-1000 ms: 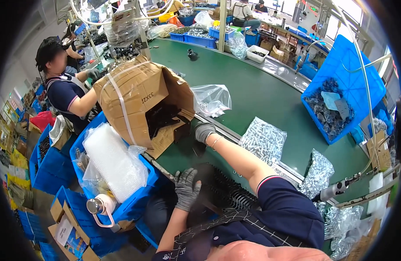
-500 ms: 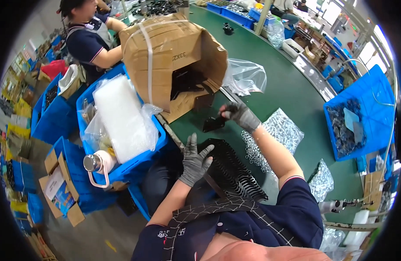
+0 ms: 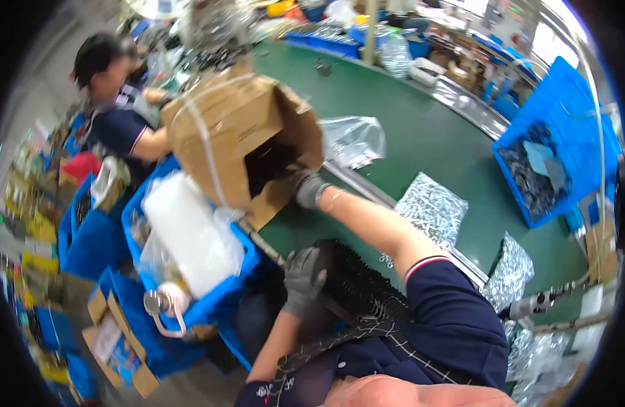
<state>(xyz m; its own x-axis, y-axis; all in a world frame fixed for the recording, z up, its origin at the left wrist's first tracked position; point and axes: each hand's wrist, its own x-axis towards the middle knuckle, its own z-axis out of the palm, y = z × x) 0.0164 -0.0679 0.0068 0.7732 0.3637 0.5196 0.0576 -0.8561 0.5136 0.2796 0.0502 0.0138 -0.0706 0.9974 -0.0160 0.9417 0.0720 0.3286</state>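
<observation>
My right hand, in a grey glove, reaches into the mouth of a large cardboard box lying on its side. Its fingers are blurred and partly hidden there, beside dark pieces inside the box. My left hand, gloved too, rests close by the near end of a row of stacked black parts. Its fingers are loosely bent, the thumb stands apart, and I see nothing in it. My right forearm hides most of a pile of small metal rings.
A bag of shiny hardware and a clear plastic bag lie on the green table. At right a blue bin tilts toward me. Another blue bin holds white foam and a bottle. A co-worker stands far left.
My right hand, which held a flat black piece over the table, has moved left into the box mouth. My left hand's spread fingers have bent. The whole view has shifted.
</observation>
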